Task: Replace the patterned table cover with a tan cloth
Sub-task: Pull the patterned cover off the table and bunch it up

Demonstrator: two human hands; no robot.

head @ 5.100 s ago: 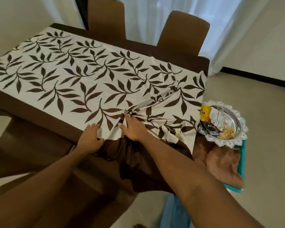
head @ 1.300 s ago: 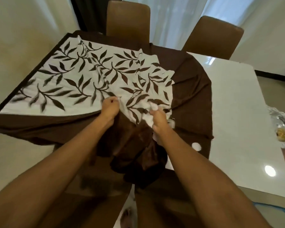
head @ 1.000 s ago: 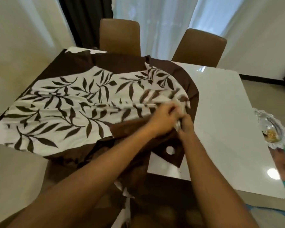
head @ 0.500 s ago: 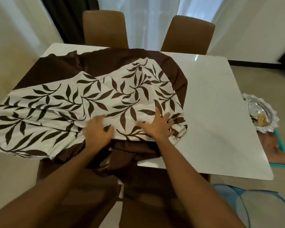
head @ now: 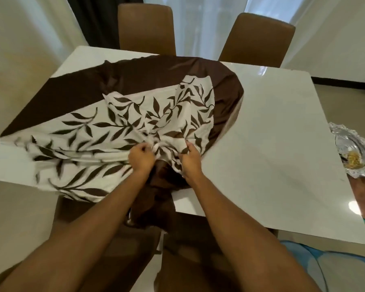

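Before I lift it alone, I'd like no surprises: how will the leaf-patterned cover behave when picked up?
Probably floppy: the patterned cover bunches into folds where the left hand and right hand grip it. Likely light for its size, as two hands gather it. It may slide easily on the glossy table.

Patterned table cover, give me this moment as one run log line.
step: patterned cover bunched | left hand: grips cover | right hand: grips cover | table: white top exposed right | tan cloth: not yet laid
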